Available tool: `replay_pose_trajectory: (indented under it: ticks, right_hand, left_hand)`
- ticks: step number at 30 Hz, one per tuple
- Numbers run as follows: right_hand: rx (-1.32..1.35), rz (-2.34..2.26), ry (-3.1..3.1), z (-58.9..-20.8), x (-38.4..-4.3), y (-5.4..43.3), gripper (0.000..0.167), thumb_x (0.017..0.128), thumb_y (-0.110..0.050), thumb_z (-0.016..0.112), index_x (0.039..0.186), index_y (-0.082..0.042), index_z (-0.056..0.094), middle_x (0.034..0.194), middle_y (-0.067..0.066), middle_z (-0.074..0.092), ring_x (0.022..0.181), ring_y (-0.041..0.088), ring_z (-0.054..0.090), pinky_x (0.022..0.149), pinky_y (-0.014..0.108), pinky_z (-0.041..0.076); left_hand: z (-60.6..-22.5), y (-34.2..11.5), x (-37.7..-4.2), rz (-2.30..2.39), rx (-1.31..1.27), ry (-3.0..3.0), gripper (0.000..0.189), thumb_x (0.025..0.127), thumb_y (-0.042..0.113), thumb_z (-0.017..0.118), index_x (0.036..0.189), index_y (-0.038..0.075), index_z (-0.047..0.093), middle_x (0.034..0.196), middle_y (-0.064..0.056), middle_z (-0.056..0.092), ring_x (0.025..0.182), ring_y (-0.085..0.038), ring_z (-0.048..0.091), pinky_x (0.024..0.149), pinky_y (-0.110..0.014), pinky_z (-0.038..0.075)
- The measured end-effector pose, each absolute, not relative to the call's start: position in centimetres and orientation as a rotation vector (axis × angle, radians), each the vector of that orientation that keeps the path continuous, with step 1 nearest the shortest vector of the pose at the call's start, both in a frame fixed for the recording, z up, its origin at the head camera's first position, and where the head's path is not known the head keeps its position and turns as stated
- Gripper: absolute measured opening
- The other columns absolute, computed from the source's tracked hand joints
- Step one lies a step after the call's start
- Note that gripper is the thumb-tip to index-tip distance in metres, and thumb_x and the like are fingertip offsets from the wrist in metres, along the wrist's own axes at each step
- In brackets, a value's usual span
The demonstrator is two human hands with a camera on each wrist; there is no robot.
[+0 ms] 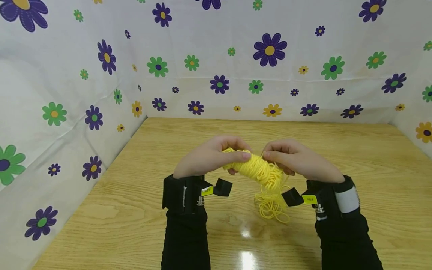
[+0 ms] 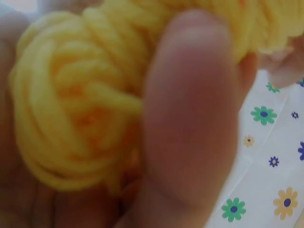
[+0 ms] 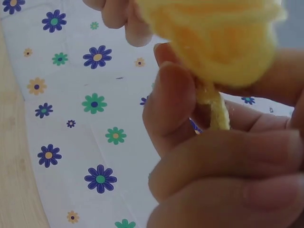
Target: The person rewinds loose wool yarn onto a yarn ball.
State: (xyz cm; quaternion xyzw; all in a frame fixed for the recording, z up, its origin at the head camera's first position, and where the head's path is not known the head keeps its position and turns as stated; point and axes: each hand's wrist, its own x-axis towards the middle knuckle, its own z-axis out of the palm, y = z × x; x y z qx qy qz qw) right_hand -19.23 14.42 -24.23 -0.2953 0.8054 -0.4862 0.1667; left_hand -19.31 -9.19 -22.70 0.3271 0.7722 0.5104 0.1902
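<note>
A wound skein of yellow yarn (image 1: 258,168) is held above the table, tilted down to the right. My left hand (image 1: 210,155) grips its left end, the thumb lying along the top and the fingers behind. At the skein's right end, my right hand (image 1: 300,159) pinches a yellow strand (image 3: 218,111), which runs down between the curled fingers in the right wrist view. Beneath the skein, loose loops of yarn (image 1: 271,212) lie on the tabletop. The left wrist view shows the coiled end of the skein (image 2: 71,109) close up beside the thumb.
The wooden table (image 1: 135,198) stretches out under both hands. A white cloth with printed flowers (image 1: 202,37) hangs behind it and along its sides. Black bands with small devices (image 1: 183,195) sit on both wrists, over black sleeves.
</note>
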Motion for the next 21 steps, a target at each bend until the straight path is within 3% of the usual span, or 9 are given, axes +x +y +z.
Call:
replay_pose_trajectory:
  ticks: [16,21]
  right_hand:
    - [-0.673,-1.565,2.328,-23.84,-19.00,14.71,0.028,0.097,-0.024,0.046,0.097,0.003,0.055,0.067,0.002,0.043,0.044,0.013,0.026,0.043,0.028,0.026]
    - [-0.660,-1.628,2.319,-23.70,-18.88,14.78,0.029,0.098,-0.022,0.045,0.101,0.005,0.056,0.073,0.003,0.047,0.044,0.012,0.027,0.042,0.027,0.027]
  left_hand:
    - [-23.19,-8.86,-19.77,1.422,0.710,2.329,0.028,0.092,0.024,0.057,0.110,0.003,0.059,0.109,-0.010,0.053,0.079,-0.022,0.057,0.068,-0.030,0.054]
    - [-23.33,-8.71,-19.69,1.493,0.624,2.363,0.025,0.091,0.024,0.059,0.106,0.005,0.060,0.113,-0.009,0.051,0.080,-0.022,0.056,0.069,-0.030,0.054]
